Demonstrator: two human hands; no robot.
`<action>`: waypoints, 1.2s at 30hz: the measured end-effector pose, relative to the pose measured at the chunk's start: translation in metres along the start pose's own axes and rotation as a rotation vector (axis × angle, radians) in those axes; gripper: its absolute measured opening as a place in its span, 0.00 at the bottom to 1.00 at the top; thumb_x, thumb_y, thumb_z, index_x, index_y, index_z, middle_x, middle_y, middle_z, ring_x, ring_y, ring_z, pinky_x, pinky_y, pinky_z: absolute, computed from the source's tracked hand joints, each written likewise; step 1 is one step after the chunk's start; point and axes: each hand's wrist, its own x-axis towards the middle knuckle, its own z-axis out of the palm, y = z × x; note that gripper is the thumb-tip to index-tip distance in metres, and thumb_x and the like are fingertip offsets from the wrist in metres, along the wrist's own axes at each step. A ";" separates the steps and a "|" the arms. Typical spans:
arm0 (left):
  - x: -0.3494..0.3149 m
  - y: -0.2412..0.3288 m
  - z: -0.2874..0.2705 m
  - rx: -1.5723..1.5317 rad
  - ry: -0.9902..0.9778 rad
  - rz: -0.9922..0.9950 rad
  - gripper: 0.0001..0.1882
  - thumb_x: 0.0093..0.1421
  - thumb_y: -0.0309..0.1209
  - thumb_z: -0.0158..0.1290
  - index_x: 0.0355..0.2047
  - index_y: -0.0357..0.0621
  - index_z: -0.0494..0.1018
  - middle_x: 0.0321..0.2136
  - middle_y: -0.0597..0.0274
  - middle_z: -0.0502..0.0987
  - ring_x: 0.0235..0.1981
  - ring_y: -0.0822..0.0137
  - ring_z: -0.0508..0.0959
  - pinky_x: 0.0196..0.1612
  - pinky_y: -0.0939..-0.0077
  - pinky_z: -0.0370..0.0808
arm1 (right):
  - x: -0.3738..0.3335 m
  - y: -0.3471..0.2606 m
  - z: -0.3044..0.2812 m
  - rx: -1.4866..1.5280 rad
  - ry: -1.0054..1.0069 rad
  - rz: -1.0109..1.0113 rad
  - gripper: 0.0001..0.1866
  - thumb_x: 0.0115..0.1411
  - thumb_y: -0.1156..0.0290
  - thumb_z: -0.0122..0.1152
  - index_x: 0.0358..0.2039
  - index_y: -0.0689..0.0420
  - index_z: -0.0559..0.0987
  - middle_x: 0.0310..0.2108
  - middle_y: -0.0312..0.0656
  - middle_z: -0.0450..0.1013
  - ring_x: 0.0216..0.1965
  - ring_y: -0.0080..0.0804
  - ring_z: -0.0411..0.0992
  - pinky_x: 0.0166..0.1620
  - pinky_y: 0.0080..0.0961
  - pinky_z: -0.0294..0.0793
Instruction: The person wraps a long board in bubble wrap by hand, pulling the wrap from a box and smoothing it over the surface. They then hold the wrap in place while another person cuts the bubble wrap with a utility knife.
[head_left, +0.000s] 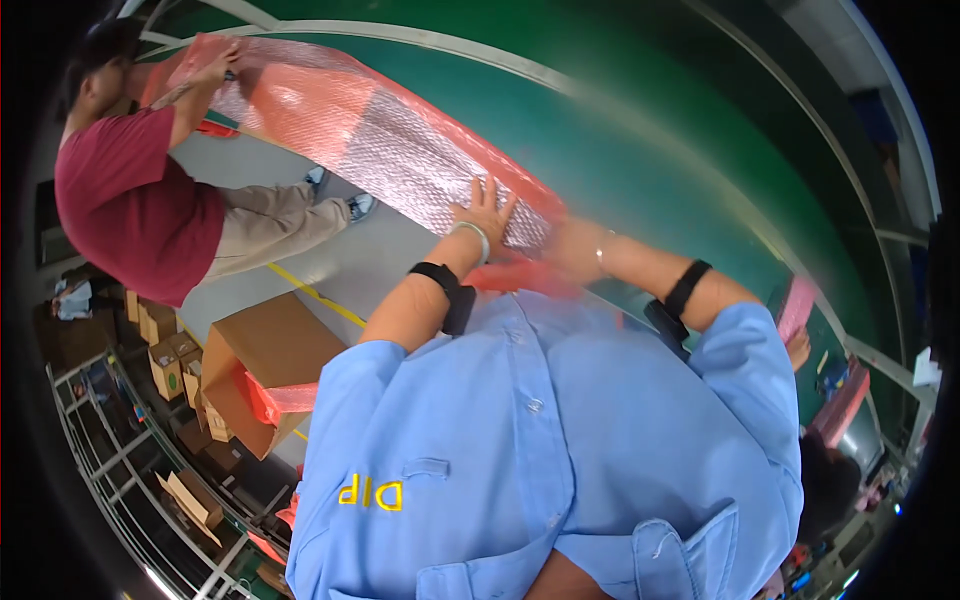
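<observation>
A long sheet of pink bubble wrap stretches over the green worktop, from the far left to just in front of my body. My left hand lies on its near end, fingers spread, pressing it flat. Beside it, at the right corner of the sheet, my right hand is at the wrap's edge; a hazy smear covers its fingers. Part of the wrap's near end is bunched by my shirt. At the far left end, another person's hand rests on the same sheet.
A co-worker in a dark red shirt stands at the left. An open cardboard box with pink wrap inside sits on the floor to my left, near several smaller boxes and a metal rack. More pink wrap lies at the right.
</observation>
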 end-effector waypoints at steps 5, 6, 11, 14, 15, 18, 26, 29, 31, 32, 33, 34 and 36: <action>-0.010 0.009 -0.013 -0.046 -0.037 0.039 0.53 0.42 0.58 0.57 0.62 0.54 0.42 0.62 0.40 0.34 0.63 0.40 0.37 0.52 0.35 0.56 | -0.022 0.028 -0.002 0.019 -0.119 0.524 0.22 0.53 0.51 0.47 0.20 0.57 0.78 0.24 0.49 0.74 0.32 0.47 0.72 0.40 0.42 0.67; -0.012 0.008 -0.012 -0.039 -0.025 0.008 0.53 0.42 0.58 0.57 0.62 0.54 0.42 0.62 0.40 0.34 0.63 0.40 0.37 0.52 0.35 0.56 | -0.024 0.033 -0.006 -0.008 -0.107 0.548 0.23 0.54 0.50 0.47 0.20 0.56 0.79 0.25 0.48 0.74 0.33 0.46 0.72 0.40 0.41 0.66; -0.008 0.005 -0.003 -0.075 0.029 0.018 0.50 0.45 0.55 0.55 0.62 0.55 0.42 0.62 0.41 0.34 0.63 0.41 0.38 0.52 0.33 0.54 | -0.006 0.037 -0.006 0.001 -0.040 0.807 0.18 0.51 0.55 0.51 0.31 0.58 0.76 0.32 0.44 0.74 0.38 0.41 0.71 0.46 0.45 0.63; -0.010 0.006 0.004 -0.076 0.062 0.000 0.49 0.47 0.54 0.55 0.62 0.55 0.42 0.62 0.41 0.34 0.63 0.41 0.38 0.52 0.33 0.53 | -0.003 0.031 0.006 0.005 0.186 0.920 0.15 0.51 0.58 0.52 0.33 0.56 0.74 0.32 0.42 0.74 0.38 0.40 0.71 0.44 0.44 0.63; -0.010 0.006 0.007 -0.076 0.084 -0.005 0.48 0.47 0.54 0.54 0.62 0.55 0.42 0.62 0.41 0.34 0.63 0.41 0.38 0.51 0.32 0.53 | -0.005 0.029 0.007 -0.017 0.222 0.913 0.15 0.51 0.59 0.52 0.34 0.55 0.72 0.32 0.42 0.73 0.37 0.39 0.71 0.43 0.43 0.63; -0.008 0.007 0.012 -0.080 0.119 -0.020 0.47 0.48 0.53 0.54 0.62 0.55 0.42 0.62 0.41 0.35 0.63 0.41 0.39 0.51 0.33 0.53 | -0.007 0.028 0.010 -0.064 0.297 0.895 0.13 0.51 0.61 0.51 0.34 0.54 0.69 0.33 0.42 0.72 0.37 0.39 0.70 0.42 0.41 0.62; -0.007 0.018 0.018 -0.097 0.130 -0.063 0.44 0.50 0.50 0.53 0.62 0.53 0.43 0.61 0.39 0.37 0.62 0.41 0.41 0.53 0.38 0.55 | -0.007 0.029 0.012 -0.022 0.296 0.947 0.09 0.50 0.64 0.51 0.31 0.54 0.70 0.32 0.42 0.73 0.37 0.39 0.69 0.41 0.39 0.61; -0.007 0.021 0.027 -0.098 0.148 -0.052 0.42 0.52 0.48 0.52 0.62 0.52 0.44 0.61 0.39 0.38 0.62 0.41 0.42 0.54 0.40 0.55 | -0.007 0.028 0.010 -0.023 0.289 0.942 0.10 0.50 0.64 0.50 0.32 0.54 0.70 0.32 0.43 0.73 0.37 0.39 0.69 0.41 0.39 0.60; -0.008 0.025 0.033 -0.106 0.172 -0.017 0.39 0.54 0.46 0.49 0.62 0.51 0.45 0.61 0.38 0.39 0.62 0.40 0.43 0.55 0.43 0.56 | -0.007 0.028 0.011 -0.026 0.288 0.944 0.10 0.50 0.64 0.50 0.32 0.54 0.70 0.32 0.43 0.73 0.37 0.39 0.69 0.42 0.39 0.60; -0.008 0.026 0.036 -0.109 0.184 0.001 0.37 0.55 0.45 0.48 0.62 0.51 0.46 0.61 0.38 0.40 0.62 0.40 0.43 0.55 0.44 0.56 | -0.007 0.028 0.011 -0.028 0.287 0.946 0.10 0.50 0.64 0.50 0.32 0.54 0.69 0.32 0.43 0.73 0.37 0.39 0.70 0.42 0.39 0.60; -0.008 0.026 0.041 -0.109 0.184 0.000 0.37 0.55 0.45 0.48 0.62 0.51 0.46 0.61 0.38 0.40 0.62 0.40 0.43 0.55 0.44 0.56 | -0.007 0.028 0.011 -0.031 0.285 0.948 0.10 0.50 0.64 0.50 0.32 0.55 0.69 0.32 0.43 0.73 0.37 0.40 0.70 0.42 0.39 0.60; -0.009 0.027 0.043 -0.121 0.226 0.008 0.35 0.55 0.43 0.48 0.61 0.50 0.48 0.61 0.38 0.41 0.62 0.40 0.44 0.55 0.44 0.55 | -0.007 0.028 0.012 -0.032 0.284 0.948 0.10 0.50 0.64 0.50 0.32 0.55 0.69 0.32 0.43 0.73 0.37 0.40 0.70 0.42 0.39 0.60; -0.011 0.029 0.046 -0.146 0.309 0.023 0.32 0.55 0.40 0.47 0.59 0.49 0.53 0.60 0.37 0.43 0.61 0.40 0.45 0.55 0.44 0.54 | -0.006 0.029 0.012 -0.031 0.282 0.951 0.11 0.50 0.64 0.50 0.33 0.55 0.70 0.32 0.43 0.73 0.37 0.40 0.70 0.42 0.39 0.60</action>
